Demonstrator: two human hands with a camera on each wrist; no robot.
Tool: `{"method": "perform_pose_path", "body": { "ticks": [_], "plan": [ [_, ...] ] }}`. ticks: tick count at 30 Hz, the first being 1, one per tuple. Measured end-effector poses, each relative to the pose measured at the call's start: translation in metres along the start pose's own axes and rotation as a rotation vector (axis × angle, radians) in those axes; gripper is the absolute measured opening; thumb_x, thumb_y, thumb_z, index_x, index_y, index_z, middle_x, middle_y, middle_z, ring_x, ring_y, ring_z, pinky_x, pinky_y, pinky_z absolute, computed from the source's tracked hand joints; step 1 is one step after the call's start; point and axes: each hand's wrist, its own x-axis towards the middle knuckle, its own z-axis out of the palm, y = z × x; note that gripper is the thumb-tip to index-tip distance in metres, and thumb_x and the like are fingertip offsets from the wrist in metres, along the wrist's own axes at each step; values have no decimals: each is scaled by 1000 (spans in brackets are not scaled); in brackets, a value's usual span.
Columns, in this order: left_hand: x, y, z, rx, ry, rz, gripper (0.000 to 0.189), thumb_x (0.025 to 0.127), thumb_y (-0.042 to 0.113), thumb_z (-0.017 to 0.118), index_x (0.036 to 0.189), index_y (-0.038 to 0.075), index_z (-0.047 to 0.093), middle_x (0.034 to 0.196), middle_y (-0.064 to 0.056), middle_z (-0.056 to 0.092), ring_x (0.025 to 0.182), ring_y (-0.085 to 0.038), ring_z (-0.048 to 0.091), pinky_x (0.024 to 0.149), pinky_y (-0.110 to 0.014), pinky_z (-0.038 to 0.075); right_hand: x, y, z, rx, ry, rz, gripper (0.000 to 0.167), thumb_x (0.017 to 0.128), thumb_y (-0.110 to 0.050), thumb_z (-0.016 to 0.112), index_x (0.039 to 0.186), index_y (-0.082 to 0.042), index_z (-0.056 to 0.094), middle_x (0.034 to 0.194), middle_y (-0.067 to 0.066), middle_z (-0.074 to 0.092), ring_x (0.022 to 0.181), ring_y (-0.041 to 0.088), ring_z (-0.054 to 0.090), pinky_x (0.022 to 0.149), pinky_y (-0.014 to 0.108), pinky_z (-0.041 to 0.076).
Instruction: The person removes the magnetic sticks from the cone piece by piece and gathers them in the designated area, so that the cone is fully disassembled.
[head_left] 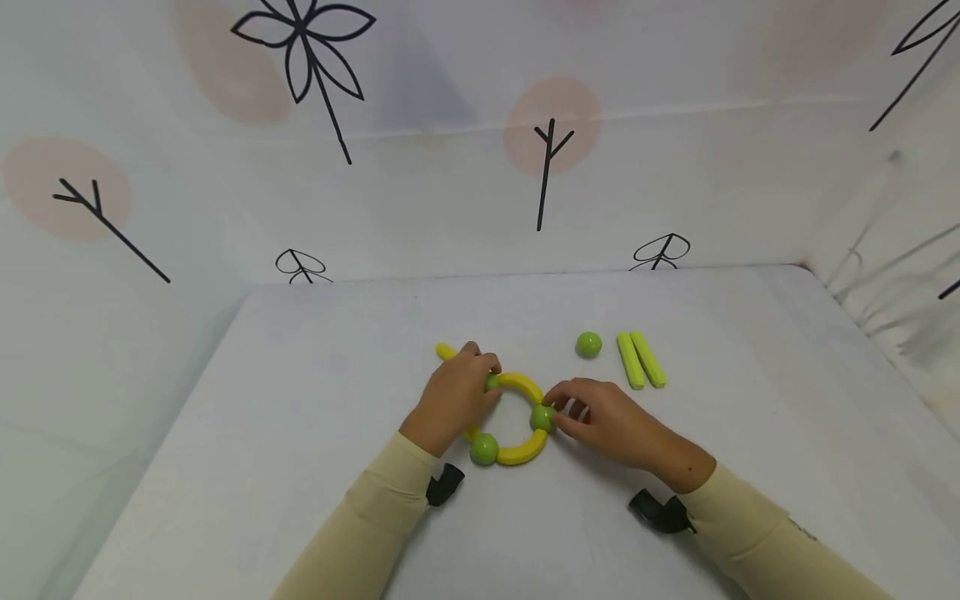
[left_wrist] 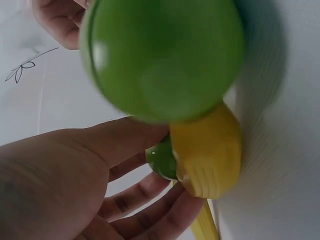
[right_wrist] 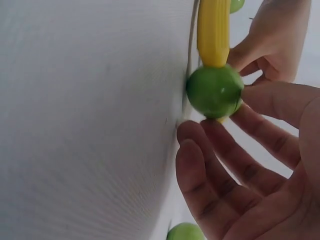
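At frame centre, the left hand [head_left: 452, 400] is gripping the ring's upper ball [head_left: 491, 382]; the right hand [head_left: 606, 418] is pinching its right ball [head_left: 542, 417]. Two yellow arcs [head_left: 522, 385] are joined; a spare ball [head_left: 588, 344] and two sticks [head_left: 641, 359] are lying unused upper right.

Left hand [head_left: 452, 398] covers the ring's left yellow curved piece; large blurred green plastic ball [left_wrist: 162, 57] is cropped at top of frame.

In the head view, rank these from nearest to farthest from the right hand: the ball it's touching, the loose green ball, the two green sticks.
1. Touched ball, at the right hand fingertips.
2. Loose ball, behind the hand.
3. Green sticks, back right; close to the loose ball's distance, so a narrow call.
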Motion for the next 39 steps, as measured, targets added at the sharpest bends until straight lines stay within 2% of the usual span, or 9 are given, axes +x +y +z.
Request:
{"method": "perform_pose_path", "body": {
  "ticks": [4,11,17,26,30,35,39],
  "plan": [
    [1,0,2,-49,-1,8,29,89,23,78,114,11,71,110,-7,64,86,-17,64,81,-30,55,0,0,0,27,-49,-9,15,93,-14,70,107,-14,70,100,-5,70,83,5,61,72,22,53],
    [1,1,3,-148,-2,25,30,86,23,81,110,11,69,103,-3,63,82,-13,59,79,-28,52,-2,-3,3,93,-134,-46,13,92,-20,73,104,-16,69,90,-9,66,81,3,60,69,22,53],
    [2,0,5,-190,-20,65,27,85,19,81,109,12,70,99,0,63,86,-12,59,80,-25,51,-2,-9,9,123,-209,-84,16,92,-17,72,108,-15,69,86,-11,64,78,1,57,69,21,53],
    [8,0,8,-239,-95,164,28,86,13,80,113,13,72,102,2,65,89,-9,59,83,-22,51,-7,-18,14,155,-292,-122,27,92,-15,72,119,-12,68,88,-13,64,76,0,57,70,21,52],
    [7,0,7,-251,-104,189,28,86,12,79,114,13,72,104,2,66,90,-10,59,83,-21,51,-8,-21,15,154,-299,-133,29,92,-14,72,121,-11,67,90,-14,64,77,0,58,71,21,53],
    [6,-1,6,-246,-106,182,29,86,14,80,114,14,71,105,2,66,92,-10,59,84,-22,51,-8,-21,14,144,-288,-143,28,93,-14,71,120,-12,68,92,-15,65,78,-1,58,71,20,53],
    [6,0,6,-219,-107,157,31,85,19,81,114,16,70,105,2,65,95,-11,62,85,-24,52,-5,-16,9,91,-210,-105,22,94,-15,69,117,-15,70,92,-13,66,79,1,58,71,21,52]
  ]
}}
